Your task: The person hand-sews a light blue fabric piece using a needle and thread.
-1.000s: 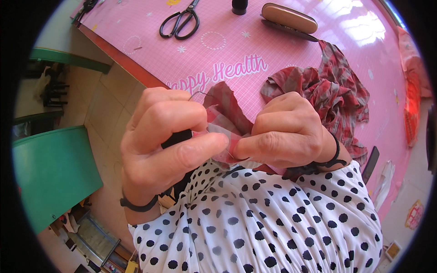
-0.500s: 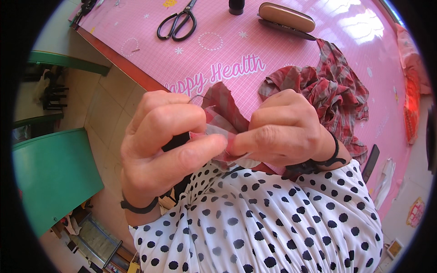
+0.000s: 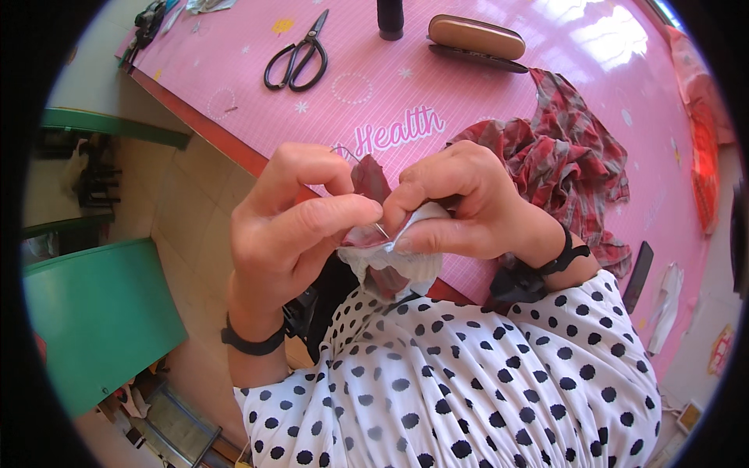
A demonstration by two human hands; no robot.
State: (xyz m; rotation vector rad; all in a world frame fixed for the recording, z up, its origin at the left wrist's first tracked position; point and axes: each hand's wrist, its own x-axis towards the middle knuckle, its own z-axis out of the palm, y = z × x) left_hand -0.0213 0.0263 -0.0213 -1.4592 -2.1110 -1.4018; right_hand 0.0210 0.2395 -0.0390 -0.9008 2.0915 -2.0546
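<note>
My left hand [image 3: 292,209] is closed in a pinch on a thin sewing needle [image 3: 381,230], whose tip points down at a small piece of cloth. A dark thread [image 3: 343,150] loops up behind those fingers. My right hand [image 3: 472,203] grips the edge of that piece of cloth [image 3: 370,181], red and grey checked with a whitish layer [image 3: 425,269] hanging below. Both hands are in front of my body, close together near the table's edge. Beyond the right wrist lies a crumpled red-grey checked cloth [image 3: 573,160]. My fingers cover part of the needle.
On the pink patterned table [image 3: 484,97] are black-handled scissors [image 3: 296,66], a dark thread spool [image 3: 390,19] and an open brown case [image 3: 477,39]. A dark flat bar [image 3: 637,277] lies at the right. To the left stands a green-topped surface [image 3: 101,312].
My left hand has drawn slightly away from the cloth, and the needle now shows. The right hand has shifted its hold, turning the whitish side of the cloth into sight.
</note>
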